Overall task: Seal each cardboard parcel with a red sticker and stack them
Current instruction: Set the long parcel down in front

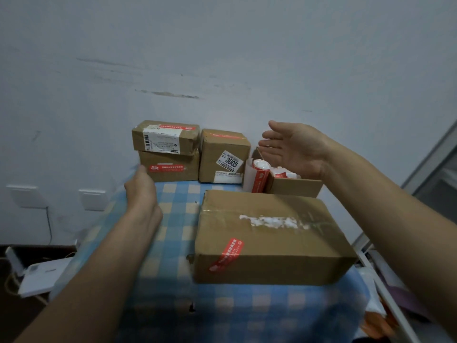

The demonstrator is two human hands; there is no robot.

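Note:
A large cardboard parcel (269, 233) lies on the checked table in front of me, a red sticker (226, 254) across its near left edge. Against the wall, a small parcel (168, 137) sits stacked on a second parcel (170, 167), both with red stickers. A third parcel (222, 157) marked 3005 stands beside them. My left hand (141, 191) reaches toward the stack's left side, holding nothing. My right hand (294, 149) hovers open, palm left, above an open box (294, 185) with sticker rolls (259, 174).
The table with its blue and cream checked cloth (173, 243) stands against a white wall (222, 58). White devices and cables (42, 276) lie low at the left. A metal frame (395, 305) and clutter run along the right side.

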